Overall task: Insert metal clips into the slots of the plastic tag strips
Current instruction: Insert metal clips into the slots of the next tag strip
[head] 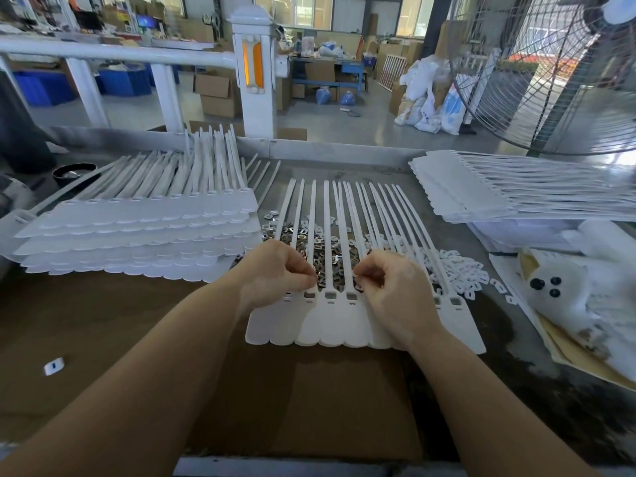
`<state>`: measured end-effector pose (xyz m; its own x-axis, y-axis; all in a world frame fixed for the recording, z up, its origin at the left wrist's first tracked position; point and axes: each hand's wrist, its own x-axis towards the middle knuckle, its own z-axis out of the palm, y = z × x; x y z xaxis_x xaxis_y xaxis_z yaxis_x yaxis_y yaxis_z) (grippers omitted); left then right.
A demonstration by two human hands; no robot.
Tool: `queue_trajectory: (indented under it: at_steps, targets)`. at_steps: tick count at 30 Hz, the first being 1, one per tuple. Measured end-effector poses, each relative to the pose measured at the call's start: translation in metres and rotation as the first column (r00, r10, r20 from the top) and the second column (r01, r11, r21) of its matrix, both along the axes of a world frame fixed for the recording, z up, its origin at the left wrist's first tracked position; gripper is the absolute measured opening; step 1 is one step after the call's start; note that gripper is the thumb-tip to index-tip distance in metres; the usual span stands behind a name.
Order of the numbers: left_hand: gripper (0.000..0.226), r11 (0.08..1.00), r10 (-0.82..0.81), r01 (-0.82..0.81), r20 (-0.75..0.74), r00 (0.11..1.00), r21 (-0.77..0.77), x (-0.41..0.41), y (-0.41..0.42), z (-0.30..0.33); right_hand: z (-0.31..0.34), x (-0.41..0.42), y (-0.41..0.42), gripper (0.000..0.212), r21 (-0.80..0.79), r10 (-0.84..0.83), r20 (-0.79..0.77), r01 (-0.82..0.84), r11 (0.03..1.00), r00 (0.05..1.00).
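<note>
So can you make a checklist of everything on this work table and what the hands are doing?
Surface: grey table with brown cardboard in front.
Job's things: tag strip under the hands; some slots hold clips; clip pile beneath its tails.
Clutter: tag stacks left and right; white plastic bits; a plush toy.
Hands: left hand and right hand, fingers curled over the strip; anything pinched is too small to tell.
Cables: nothing seen.
Surroundings: big fan, white railing, boxes.
</note>
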<state>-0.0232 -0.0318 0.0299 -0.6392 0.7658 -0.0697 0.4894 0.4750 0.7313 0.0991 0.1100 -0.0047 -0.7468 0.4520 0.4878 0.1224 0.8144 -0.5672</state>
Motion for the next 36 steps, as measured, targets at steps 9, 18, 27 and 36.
queue_trajectory:
  at_steps: [9, 18, 27, 36]
  targets:
    - [0.008, 0.993, -0.036, 0.036, 0.002, 0.999, -0.113, -0.001, 0.004, 0.004, 0.000, 0.001, 0.000, 0.011, -0.029, -0.002, 0.018, 0.003, 1.000, 1.000]
    - [0.005, 0.980, -0.076, 0.057, -0.092, 0.993, -0.190, -0.003, 0.009, 0.007, 0.000, 0.001, -0.001, 0.011, -0.039, -0.005, 0.019, 0.006, 0.999, 1.000]
    - [0.004, 0.969, -0.116, 0.085, -0.127, 0.985, -0.231, -0.005, 0.012, 0.010, -0.001, 0.000, 0.000, 0.011, -0.046, -0.005, 0.029, 0.006, 0.999, 1.000]
    - [0.020, 0.977, -0.065, 0.047, -0.085, 0.994, -0.206, -0.004, 0.007, 0.007, 0.001, 0.002, -0.001, 0.011, -0.049, -0.002, 0.031, 0.004, 0.999, 1.000]
